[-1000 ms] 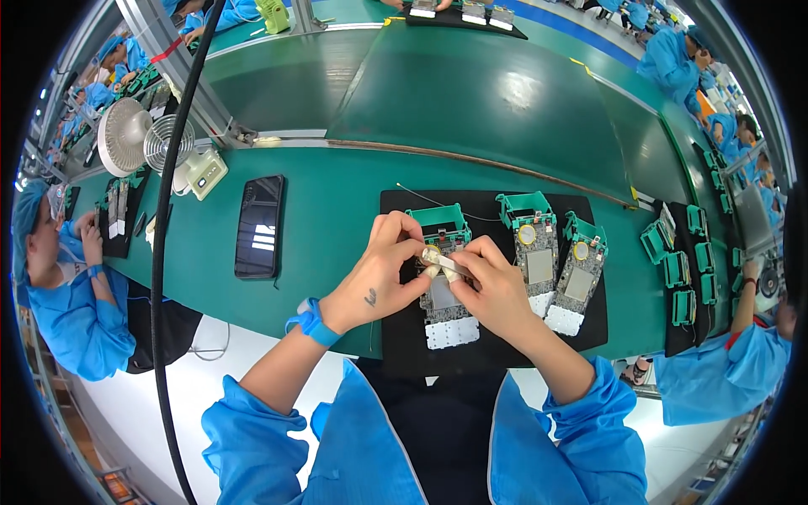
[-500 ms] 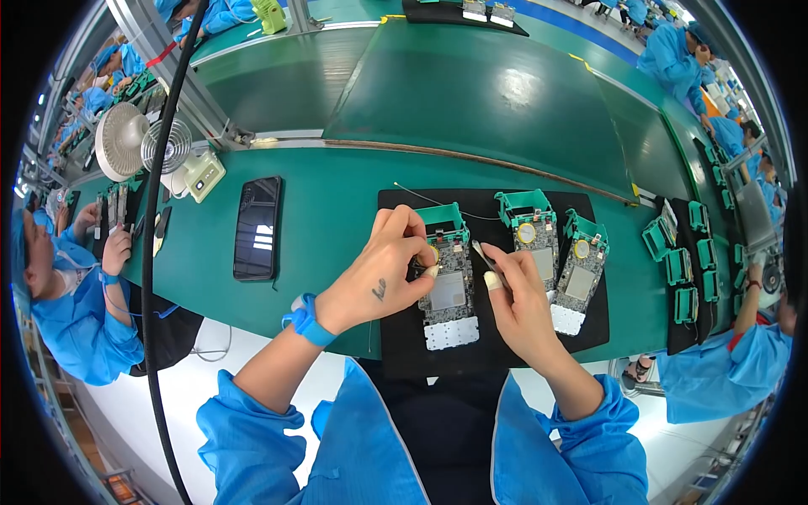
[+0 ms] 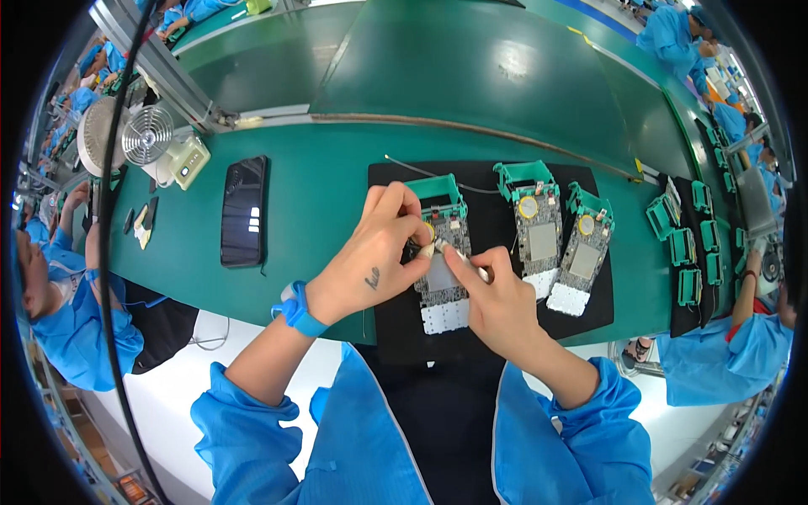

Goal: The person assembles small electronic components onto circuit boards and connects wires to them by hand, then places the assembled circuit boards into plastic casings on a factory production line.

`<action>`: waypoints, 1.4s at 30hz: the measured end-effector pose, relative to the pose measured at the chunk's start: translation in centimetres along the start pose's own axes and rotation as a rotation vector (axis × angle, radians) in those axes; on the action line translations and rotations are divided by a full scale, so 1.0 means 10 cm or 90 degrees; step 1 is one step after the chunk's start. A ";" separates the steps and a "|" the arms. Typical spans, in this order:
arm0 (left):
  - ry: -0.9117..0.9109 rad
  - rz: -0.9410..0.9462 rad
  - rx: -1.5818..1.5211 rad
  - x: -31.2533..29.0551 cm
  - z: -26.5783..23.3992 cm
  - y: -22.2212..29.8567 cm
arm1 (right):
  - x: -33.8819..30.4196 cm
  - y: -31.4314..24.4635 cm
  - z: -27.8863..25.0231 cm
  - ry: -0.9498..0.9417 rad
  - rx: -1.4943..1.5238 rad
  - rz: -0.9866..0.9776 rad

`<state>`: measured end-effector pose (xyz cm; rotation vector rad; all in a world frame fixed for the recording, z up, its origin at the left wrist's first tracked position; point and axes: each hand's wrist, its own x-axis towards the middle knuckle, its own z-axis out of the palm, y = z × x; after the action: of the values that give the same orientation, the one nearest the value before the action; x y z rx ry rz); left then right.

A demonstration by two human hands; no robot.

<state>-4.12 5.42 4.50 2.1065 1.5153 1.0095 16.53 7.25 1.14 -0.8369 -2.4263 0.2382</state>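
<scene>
My left hand (image 3: 379, 244), with a blue wrist strap (image 3: 300, 311), is closed in a pinch at the left edge of the nearest circuit board (image 3: 444, 316). Its fingertips hide most of a small dark piece between them. My right hand (image 3: 503, 299) grips slim tweezers (image 3: 441, 244), mostly covered by the fingers, with the tip right by the left fingertips over the board. Pale finger cots cover some of my fingertips. A green plastic frame (image 3: 433, 188) sits at the board's far end. Two similar boards, a middle one (image 3: 539, 220) and a right one (image 3: 581, 268), lie alongside.
A black mat (image 3: 396, 316) lies under the boards, with a thin cable (image 3: 438, 172) near its far edge. Left on the green table are a phone (image 3: 243, 210) and a small fan (image 3: 148, 135). More green-framed boards (image 3: 682, 247) stand right. Co-workers sit on both sides.
My right hand has moved left, bringing the tweezers to my left fingertips over the board. The left hand keeps its pinch. The whole view has shifted slightly.
</scene>
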 end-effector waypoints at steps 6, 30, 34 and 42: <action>-0.001 -0.002 0.002 -0.03 0.02 -0.02 | -0.01 -0.01 0.09 0.030 -0.117 -0.086; 0.003 0.034 0.045 -0.09 0.05 -0.01 | -0.06 -0.04 0.03 -0.021 0.011 0.007; -0.002 0.030 0.040 -0.08 0.05 0.01 | -0.05 -0.05 0.04 -0.001 -0.035 -0.033; 0.024 0.032 0.046 -0.08 0.03 0.01 | -0.14 0.19 -0.06 0.111 0.008 0.079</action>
<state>-4.02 4.69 4.06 2.1964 1.5455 1.0331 18.71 7.86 0.41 -0.9622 -2.2123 0.2161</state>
